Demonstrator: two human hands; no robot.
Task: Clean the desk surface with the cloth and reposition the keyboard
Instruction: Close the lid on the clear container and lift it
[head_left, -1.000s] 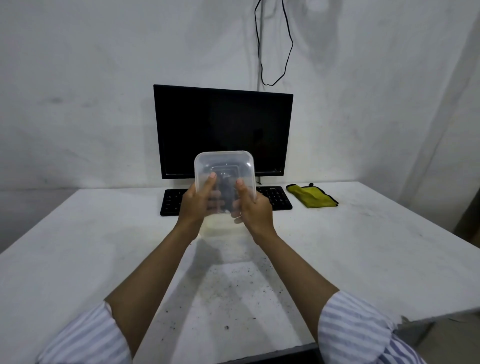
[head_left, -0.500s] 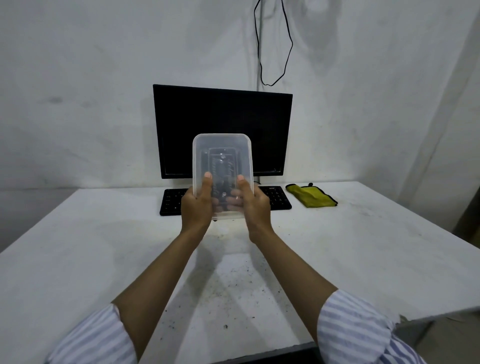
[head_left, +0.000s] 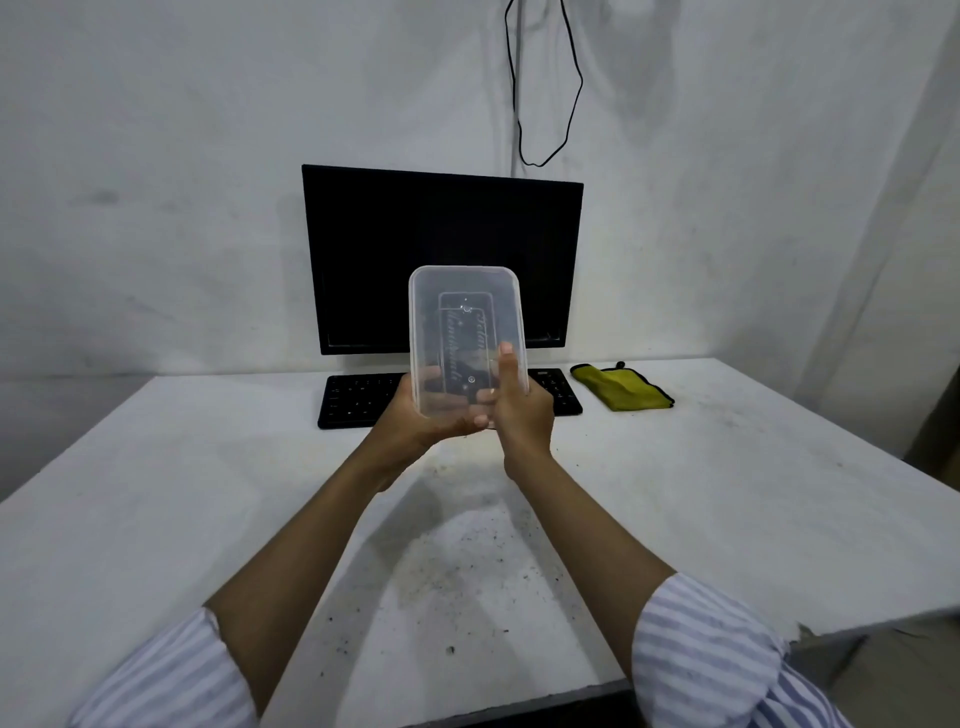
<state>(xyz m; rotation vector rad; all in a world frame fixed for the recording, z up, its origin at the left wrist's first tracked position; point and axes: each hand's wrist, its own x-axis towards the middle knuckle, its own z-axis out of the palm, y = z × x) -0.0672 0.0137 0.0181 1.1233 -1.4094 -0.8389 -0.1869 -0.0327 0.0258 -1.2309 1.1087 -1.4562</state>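
Observation:
A clear plastic container (head_left: 462, 312) is held upright in the air above the white desk (head_left: 208, 493), its open side facing me. My left hand (head_left: 410, 423) holds its lower left edge from underneath. My right hand (head_left: 519, 410) grips its lower right side, thumb lying up along the rim. Behind the container a black keyboard (head_left: 358, 400) lies at the foot of the monitor, partly hidden by my hands. A folded yellow cloth (head_left: 621, 387) rests on the desk to the right of the keyboard. Dark crumbs (head_left: 467, 561) speckle the desk in front of me.
A black monitor (head_left: 441, 234) stands against the wall at the back. A black cable (head_left: 545, 83) hangs in a loop on the wall above it. The desk's front edge (head_left: 519, 704) runs close to me, and its right edge drops off past the cloth.
The container has risen and tipped from lying tilted to standing upright. My left hand slid from the side rim to underneath its lower edge.

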